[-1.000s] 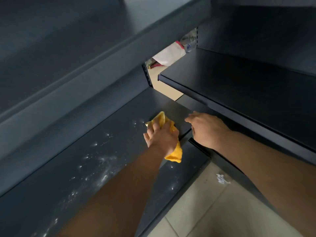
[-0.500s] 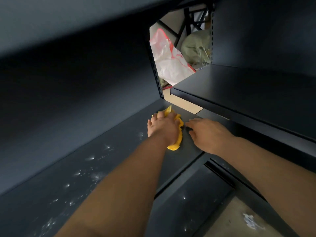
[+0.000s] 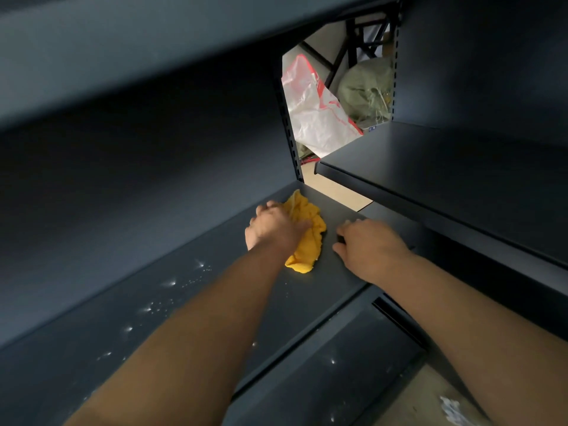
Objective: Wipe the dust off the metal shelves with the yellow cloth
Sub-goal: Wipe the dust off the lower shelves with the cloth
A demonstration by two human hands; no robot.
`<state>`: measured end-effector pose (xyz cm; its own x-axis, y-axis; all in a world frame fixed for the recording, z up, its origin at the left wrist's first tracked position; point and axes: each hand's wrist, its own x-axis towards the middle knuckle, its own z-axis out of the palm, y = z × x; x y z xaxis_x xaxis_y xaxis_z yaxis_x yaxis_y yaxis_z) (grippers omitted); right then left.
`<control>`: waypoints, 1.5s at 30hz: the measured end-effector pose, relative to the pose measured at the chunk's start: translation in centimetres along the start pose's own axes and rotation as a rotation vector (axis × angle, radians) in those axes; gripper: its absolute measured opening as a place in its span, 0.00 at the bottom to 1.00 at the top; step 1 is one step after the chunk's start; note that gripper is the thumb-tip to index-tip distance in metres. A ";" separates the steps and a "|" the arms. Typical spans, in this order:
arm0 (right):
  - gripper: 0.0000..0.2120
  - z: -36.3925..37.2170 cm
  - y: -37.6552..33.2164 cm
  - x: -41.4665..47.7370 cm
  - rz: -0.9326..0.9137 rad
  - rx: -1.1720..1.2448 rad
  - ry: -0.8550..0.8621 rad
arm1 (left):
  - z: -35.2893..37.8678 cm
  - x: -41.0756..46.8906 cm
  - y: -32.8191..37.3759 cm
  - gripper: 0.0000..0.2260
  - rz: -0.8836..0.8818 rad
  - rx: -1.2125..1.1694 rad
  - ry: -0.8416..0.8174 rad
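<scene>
Yellow cloth (image 3: 307, 235), dark grey shelf (image 3: 322, 290)

Carrier: dark metal shelf (image 3: 307, 305), running near left to far right.
On it: crumpled yellow cloth (image 3: 307, 241) at the far end; white dust specks (image 3: 172, 290) near left.

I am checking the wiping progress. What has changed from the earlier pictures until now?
The left hand pushed the crumpled yellow cloth farther toward the back corner of the dark metal shelf. The view also dropped lower, under the upper shelf. Unchanged: the left hand keeps pressing the cloth, the right hand rests beside it, and white dust specks remain nearer.
</scene>
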<state>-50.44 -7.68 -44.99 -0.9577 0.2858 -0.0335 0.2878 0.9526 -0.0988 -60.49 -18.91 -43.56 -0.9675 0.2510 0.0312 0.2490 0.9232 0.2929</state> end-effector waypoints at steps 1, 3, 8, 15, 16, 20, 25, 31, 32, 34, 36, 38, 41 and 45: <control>0.18 -0.1 -0.1 -0.1 -0.006 -0.007 0.003 | -0.3 0.2 0.0 0.25 -0.010 -0.040 -0.012; 0.18 -0.2 -0.2 -0.4 -0.011 -0.010 0.000 | -1.0 0.3 0.1 0.14 0.007 -0.080 0.000; 0.19 -0.5 -0.1 -0.7 -0.007 0.030 -0.013 | -4.5 0.7 0.9 0.15 -0.033 -0.572 0.074; 0.21 -1.4 0.2 -1.5 -0.029 0.057 -0.050 | -6.3 -0.2 -2.6 0.19 -0.097 -0.114 0.014; 0.21 -1.4 0.2 -1.4 -0.027 0.053 -0.048 | -5.9 -0.5 -3.1 0.21 -0.040 0.044 0.000; 0.21 -0.9 0.0 -1.3 -0.014 0.060 -0.061 | -4.1 -1.1 -2.4 0.23 0.388 -0.050 0.114; 0.22 -0.6 0.3 -1.3 -0.017 0.101 -0.063 | 1.3 -1.2 -0.8 0.20 0.362 -0.025 -0.260; 0.22 -0.1 0.1 -1.1 0.003 0.147 -0.090 | 1.6 -1.7 -3.6 0.17 0.277 0.054 -0.181; 0.22 0.0 -0.1 -1.1 0.012 0.148 -0.089 | 1.3 -1.8 -4.6 0.18 0.238 0.060 -0.177; 0.18 -0.1 -0.4 -1.3 0.018 0.150 -0.060 | 0.6 -2.2 -6.6 0.20 0.159 0.073 -0.178; 0.14 -0.2 -1.0 -1.4 -0.013 0.150 -0.008 | -0.1 -2.5 -8.9 0.21 0.083 0.077 -0.172; 0.15 -0.2 -1.7 -1.6 -0.083 0.178 0.024 | -1.0 -2.7 -11.3 0.22 0.011 0.074 -0.163; 0.17 -0.1 -2.7 -1.7 -0.170 0.208 0.021 | -2.0 -3.1 -14.5 0.23 -0.072 0.085 -0.158; 0.20 -0.3 -2.5 -1.2 -0.179 0.099 -0.020 | -2.4 -2.6 -14.9 0.24 -0.101 0.094 -0.185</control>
<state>-49.99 -10.43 -44.42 -0.9936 0.1097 -0.0266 0.1129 0.9728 -0.2021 -61.82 -34.03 -45.75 -0.9652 0.1975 -0.1717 0.1631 0.9671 0.1952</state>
